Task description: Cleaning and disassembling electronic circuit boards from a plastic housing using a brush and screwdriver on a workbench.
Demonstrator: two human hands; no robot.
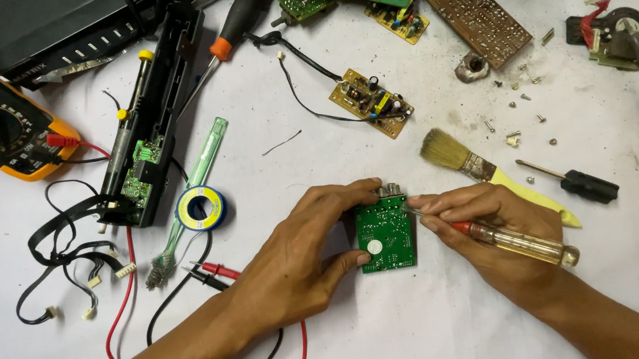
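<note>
Near the front edge of the white table [427, 325], at its middle, the left hand [304, 259] grips a small green circuit board [386, 235] between thumb and fingers. The right hand [496, 225] is closed around a screwdriver [513, 243] with a clear yellow handle, its tip touching the board's upper right edge. A paintbrush [483, 171] lies just behind.

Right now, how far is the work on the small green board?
Done: loose screws lie scattered on the white table. In hand: the left hand grips the green circuit board, and the right hand puts the clear-handled screwdriver to its top right corner. Left: whether any screw remains in the board cannot be seen.
</note>
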